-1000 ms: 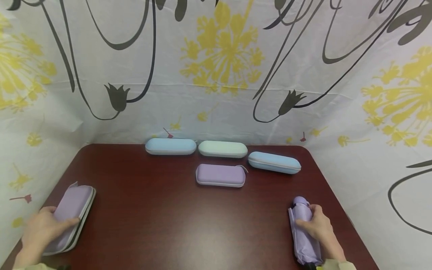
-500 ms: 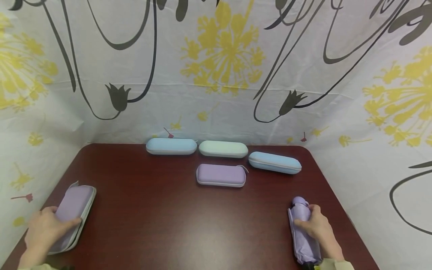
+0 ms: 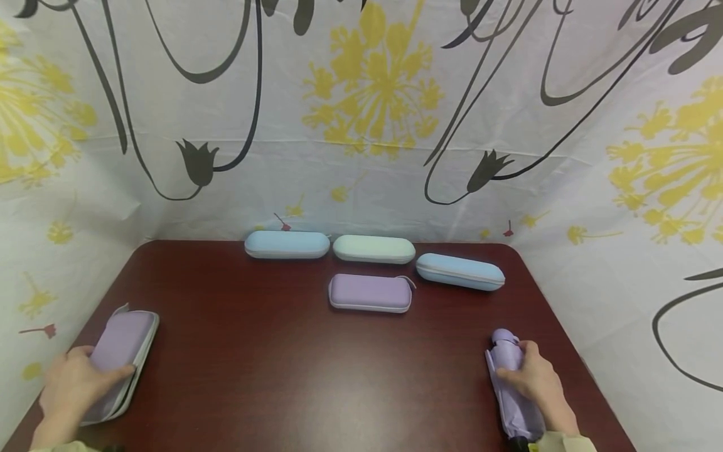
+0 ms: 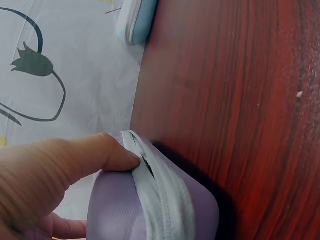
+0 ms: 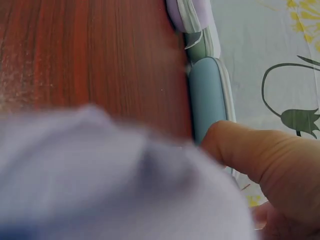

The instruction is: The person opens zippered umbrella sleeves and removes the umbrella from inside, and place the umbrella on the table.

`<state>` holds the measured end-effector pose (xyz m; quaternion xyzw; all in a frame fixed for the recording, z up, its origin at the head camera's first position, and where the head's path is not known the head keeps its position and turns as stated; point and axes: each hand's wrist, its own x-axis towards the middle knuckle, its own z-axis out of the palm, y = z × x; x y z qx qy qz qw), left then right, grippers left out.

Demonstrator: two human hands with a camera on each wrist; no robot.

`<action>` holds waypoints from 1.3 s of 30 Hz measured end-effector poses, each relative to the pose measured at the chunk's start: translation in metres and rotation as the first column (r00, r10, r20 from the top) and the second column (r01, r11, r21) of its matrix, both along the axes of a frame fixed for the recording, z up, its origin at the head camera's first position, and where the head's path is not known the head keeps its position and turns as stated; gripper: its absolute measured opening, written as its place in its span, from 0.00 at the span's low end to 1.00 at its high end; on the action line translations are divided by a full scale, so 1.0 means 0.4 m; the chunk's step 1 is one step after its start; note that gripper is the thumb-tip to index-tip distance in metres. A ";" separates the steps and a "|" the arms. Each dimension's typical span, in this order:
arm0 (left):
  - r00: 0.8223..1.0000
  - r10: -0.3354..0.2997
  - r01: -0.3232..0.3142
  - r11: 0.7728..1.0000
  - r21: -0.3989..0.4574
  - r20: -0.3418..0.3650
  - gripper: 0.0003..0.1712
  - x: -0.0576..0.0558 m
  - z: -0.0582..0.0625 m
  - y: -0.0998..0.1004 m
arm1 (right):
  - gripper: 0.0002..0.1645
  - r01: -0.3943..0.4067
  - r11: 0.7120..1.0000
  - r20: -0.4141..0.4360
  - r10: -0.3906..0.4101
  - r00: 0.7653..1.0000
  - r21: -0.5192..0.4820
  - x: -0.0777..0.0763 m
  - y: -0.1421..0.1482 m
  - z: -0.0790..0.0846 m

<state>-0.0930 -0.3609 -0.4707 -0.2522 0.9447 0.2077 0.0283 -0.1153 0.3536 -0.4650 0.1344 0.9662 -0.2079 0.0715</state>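
Purple zip case (image 3: pixel 123 340) is at the left edge of the table (image 3: pixel 316 376), toward the near-left corner, which is out of frame. Left hand (image 3: pixel 73 384) pinches it across its width: thumb on the pale zip band, other fingers on the outer side, mostly hidden. Left wrist view: thumb tip right at the zip, dark slit beside it, inside not readable. Can't tell if the case rests fully flat.

Lilac folded umbrella (image 3: pixel 516 411) is near the right edge, capped end toward the back edge. Right hand (image 3: pixel 539 383) grips it, thumb over the top, fingers round the right side, tips out of sight. Its dark near end is cut off at frame bottom. Right wrist view is poor: blurred lilac mass fills the lower left, thumb is the clear part of the hand.

Along the back edge, left to right: blue case (image 3: pixel 287 245), mint case (image 3: pixel 374 250), angled blue case (image 3: pixel 460 272) by the back-right corner. Second purple case (image 3: pixel 369 293) sits in front of the mint one.
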 end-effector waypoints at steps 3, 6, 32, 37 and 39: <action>1.000 -0.007 0.007 1.000 -0.002 0.004 0.52 -0.002 -0.001 -0.003 | 0.50 -0.009 1.000 0.020 0.009 1.000 -0.001 -0.001 0.010 0.005; 1.000 -0.022 0.022 1.000 -0.005 -0.021 0.51 -0.002 -0.008 -0.011 | 0.50 -0.026 1.000 0.030 0.026 0.999 0.005 -0.001 0.023 0.008; 0.998 -0.050 0.047 0.997 -0.069 -0.048 0.50 0.005 -0.006 -0.027 | 0.47 -0.085 0.996 0.052 0.084 0.995 0.017 -0.006 0.058 0.007; 0.997 -0.057 0.053 0.996 -0.070 -0.054 0.50 0.006 -0.007 -0.026 | 0.47 -0.086 0.996 0.041 0.086 0.995 0.010 -0.004 0.061 0.005; 0.998 -0.050 0.047 0.997 -0.062 -0.045 0.51 0.007 -0.006 -0.025 | 0.47 -0.087 0.996 0.035 0.087 0.996 0.008 -0.004 0.062 0.004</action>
